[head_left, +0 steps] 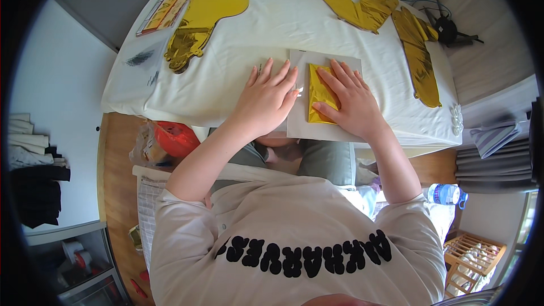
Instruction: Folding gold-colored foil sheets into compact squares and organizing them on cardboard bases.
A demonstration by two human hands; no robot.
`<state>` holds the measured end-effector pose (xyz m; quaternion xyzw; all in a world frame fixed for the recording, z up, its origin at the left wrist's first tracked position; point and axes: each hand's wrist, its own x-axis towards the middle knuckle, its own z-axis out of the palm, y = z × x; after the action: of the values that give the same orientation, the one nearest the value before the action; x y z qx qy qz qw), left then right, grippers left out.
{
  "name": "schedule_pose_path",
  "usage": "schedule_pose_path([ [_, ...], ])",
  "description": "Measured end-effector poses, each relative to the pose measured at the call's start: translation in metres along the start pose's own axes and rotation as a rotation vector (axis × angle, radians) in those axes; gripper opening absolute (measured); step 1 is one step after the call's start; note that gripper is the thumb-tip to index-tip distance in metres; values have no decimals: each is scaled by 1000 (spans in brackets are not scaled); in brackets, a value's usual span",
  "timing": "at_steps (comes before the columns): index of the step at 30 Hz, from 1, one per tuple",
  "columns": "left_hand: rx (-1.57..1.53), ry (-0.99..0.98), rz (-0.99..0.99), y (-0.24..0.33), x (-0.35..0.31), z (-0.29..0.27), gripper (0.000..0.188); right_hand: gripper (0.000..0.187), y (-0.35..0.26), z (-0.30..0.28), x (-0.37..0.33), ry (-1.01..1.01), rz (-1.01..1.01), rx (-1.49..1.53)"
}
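Note:
On the table's near edge lies a pale grey flat sheet [300, 122], with a folded piece of shiny gold foil [315, 88] on top. My right hand [356, 102] rests flat across the foil's right side, fingers stretched out and partly hiding it. Just left of the sheet, my left hand [265, 101] is spread palm down, its thumb and fingertips close to the sheet's left edge. A small white bit [299, 90] shows by that thumb; whether I touch it I cannot tell. Neither hand grips anything.
A white cloth covers the table [249, 28]. Flat gold foil shapes lie at the far left [218, 8], far right [368, 8] and right edge [418, 59]. Clear plastic sleeves [141, 59] and an orange packet [164, 11] lie left. A black device [446, 29] stands at the right.

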<state>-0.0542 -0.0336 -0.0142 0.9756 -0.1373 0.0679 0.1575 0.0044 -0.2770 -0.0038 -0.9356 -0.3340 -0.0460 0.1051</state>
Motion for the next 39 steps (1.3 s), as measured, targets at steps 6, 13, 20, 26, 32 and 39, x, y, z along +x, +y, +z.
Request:
schedule_pose_path([
  [6, 1, 17, 17, 1, -1, -1, 53, 74, -7, 2, 6, 16, -10, 45],
  [13, 20, 18, 14, 0, -5, 1, 60, 88, -20, 13, 13, 59, -30, 104],
  [20, 93, 107, 93, -7, -6, 8, 68, 105, -36, 17, 21, 116, -53, 192],
  [26, 78, 15, 35, -4, 2, -3, 73, 107, -53, 23, 30, 121, -55, 224],
  [32, 8, 39, 58, -14, 2, 6, 78, 110, -57, 25, 31, 89, -62, 238],
  [39, 120, 26, 89, -16, 0, 6, 78, 104, -34, 13, 27, 36, -72, 530],
])
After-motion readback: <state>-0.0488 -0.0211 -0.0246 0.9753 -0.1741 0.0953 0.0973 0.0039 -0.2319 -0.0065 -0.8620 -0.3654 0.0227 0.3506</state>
